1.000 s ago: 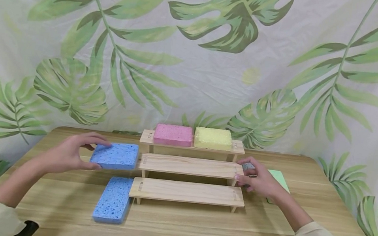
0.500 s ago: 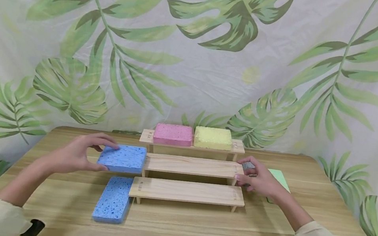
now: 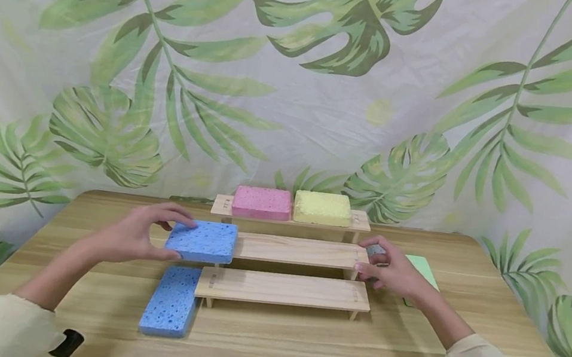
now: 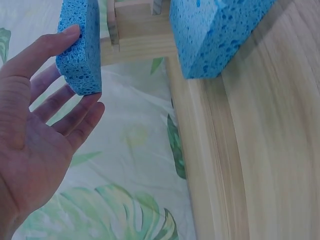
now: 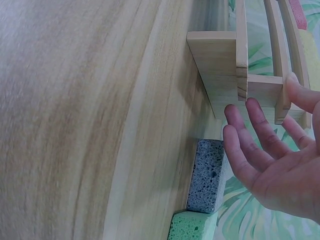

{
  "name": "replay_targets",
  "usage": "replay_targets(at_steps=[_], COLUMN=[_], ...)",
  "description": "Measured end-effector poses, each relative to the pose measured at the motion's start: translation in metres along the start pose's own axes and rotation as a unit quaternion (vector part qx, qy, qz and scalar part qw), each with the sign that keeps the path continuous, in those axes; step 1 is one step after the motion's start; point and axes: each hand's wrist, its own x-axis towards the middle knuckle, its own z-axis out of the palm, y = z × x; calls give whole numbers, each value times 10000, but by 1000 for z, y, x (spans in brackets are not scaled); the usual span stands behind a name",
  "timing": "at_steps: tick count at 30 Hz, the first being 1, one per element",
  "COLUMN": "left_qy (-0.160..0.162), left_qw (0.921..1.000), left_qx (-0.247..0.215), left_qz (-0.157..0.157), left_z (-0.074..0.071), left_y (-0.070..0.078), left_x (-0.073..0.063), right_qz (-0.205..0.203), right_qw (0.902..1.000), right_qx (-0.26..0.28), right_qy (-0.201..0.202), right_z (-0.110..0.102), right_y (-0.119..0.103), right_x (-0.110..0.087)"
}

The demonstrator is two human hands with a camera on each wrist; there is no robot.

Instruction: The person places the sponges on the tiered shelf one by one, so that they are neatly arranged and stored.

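My left hand [image 3: 140, 233] pinches a blue sponge [image 3: 203, 241] by its left end, with the thumb on the near edge and fingers on the far side. This sponge overlaps the left end of the middle step of a wooden three-step shelf [image 3: 282, 289]; whether it touches the wood I cannot tell. At the middle step's right end, my right hand [image 3: 392, 267] holds the board between thumb and forefinger, the other fingers loose below it in the right wrist view. A second blue sponge [image 3: 171, 302] lies on the table left of the lowest step.
A pink sponge [image 3: 263, 203] and a yellow sponge [image 3: 322, 208] sit side by side on the top step. Right of the shelf, a grey sponge [image 5: 206, 175] and a green sponge [image 5: 192, 226] lie on the wooden table [image 3: 295, 354]. A leaf-patterned cloth [image 3: 305, 115] hangs behind.
My left hand has moved right with the blue sponge, which now covers the left end of the middle step. The right hand stays where it was.
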Motion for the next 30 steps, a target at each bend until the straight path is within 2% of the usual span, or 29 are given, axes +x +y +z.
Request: replay_targets(at_steps=[8,19,30], left_qy=[-13,-189,-293], left_qw=[9999,9996,9990], left_qx=[-102,-202,-291], left_qz=[-12,16,174], left_z=[8,16,21], left_y=[5,12,18], left_x=[13,29,40], right_qz=[8,-13,-19], right_qw=[10000,10000,9997], right_qx=[74,8,-115], right_qy=[-8,-8,-227], right_z=[0,-1,-1], right_y=[0,1,0], right_x=[1,0,1])
